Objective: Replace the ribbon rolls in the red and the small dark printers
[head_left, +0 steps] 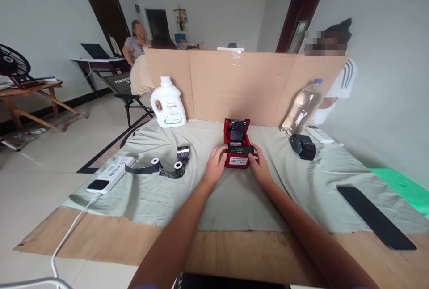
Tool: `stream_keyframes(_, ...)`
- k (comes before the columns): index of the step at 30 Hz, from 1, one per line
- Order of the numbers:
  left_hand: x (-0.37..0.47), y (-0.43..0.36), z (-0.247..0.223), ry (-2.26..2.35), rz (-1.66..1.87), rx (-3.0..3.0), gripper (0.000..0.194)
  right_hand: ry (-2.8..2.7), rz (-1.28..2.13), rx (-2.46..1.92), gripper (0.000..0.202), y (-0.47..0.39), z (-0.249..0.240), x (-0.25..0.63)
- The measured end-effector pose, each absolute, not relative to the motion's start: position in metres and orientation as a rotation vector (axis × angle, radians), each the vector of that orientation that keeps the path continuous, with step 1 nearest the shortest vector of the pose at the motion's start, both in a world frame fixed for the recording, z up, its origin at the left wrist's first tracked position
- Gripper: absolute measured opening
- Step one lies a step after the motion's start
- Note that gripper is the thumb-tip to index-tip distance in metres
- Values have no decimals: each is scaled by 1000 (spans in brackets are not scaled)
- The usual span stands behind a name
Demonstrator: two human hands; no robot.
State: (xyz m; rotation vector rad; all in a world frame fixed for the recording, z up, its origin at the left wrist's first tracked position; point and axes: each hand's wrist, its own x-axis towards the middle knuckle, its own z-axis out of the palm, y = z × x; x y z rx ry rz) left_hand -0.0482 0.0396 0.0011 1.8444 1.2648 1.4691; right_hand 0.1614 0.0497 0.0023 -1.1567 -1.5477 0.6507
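A small red and black label printer (237, 160) stands upright on the cloth, straight ahead of me. Its lid (237, 128) is raised, and a dark ribbon shows on the inside of it. My left hand (216, 163) clasps the printer's left side, fingers at the top edge and thumb on the front. On the opposite side my right hand (260, 164) grips it the same way. To the left lies an unrolled black ribbon (144, 169) with two white cores, beside a wrapped black roll (182, 154).
A white power bank (110, 175) with a cable lies left. A white jug (170, 108) and a clear bottle (303, 108) stand before a cardboard screen (241, 87). Right are dark rolls (302, 146) and a black slab (373, 215). Two people (136, 47) are beyond the screen.
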Motion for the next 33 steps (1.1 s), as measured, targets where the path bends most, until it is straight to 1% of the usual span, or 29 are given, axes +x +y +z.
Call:
stream_keyframes(3, -50, 41, 0, 1234, 1480, 1837, 36, -1565, 623, -1172, 60, 73, 24, 170)
stream_keyframes(8, -51, 42, -2, 1196, 1493, 1817, 36, -1664, 738, -1200, 61, 104, 69, 165)
stream_keyframes(13, -50, 41, -2, 1196, 1498, 1804, 36, -1598, 814, -1221, 62, 113, 80, 155)
stream_keyframes(15, -51, 41, -1, 1201, 1490, 1806, 36, -1637, 821, -1239, 54, 122, 79, 155)
stream_keyframes(17, -51, 41, -1, 1199, 1491, 1812, 36, -1776, 837, -1282, 42, 134, 81, 154)
stream_keyframes(20, -51, 40, 0, 1193, 1502, 1812, 35, -2121, 807, -1318, 26, 155, 91, 147)
stream_keyframes(23, -52, 40, 0, 1192, 1507, 1810, 35, -2507, 772, -1292, 15, 172, 100, 131)
stream_keyframes(27, -53, 41, 1, 1174, 1513, 1815, 35, -2794, 868, -1430, 6, 191, 100, 113)
stream_keyframes(31, -53, 42, 1, 1151, 1527, 1807, 36, -2835, 924, -1522, 2, 202, 96, 106)
stream_keyframes(33, -52, 42, -1, 1144, 1537, 1801, 36, -2828, 937, -1537, 4, 203, 96, 104)
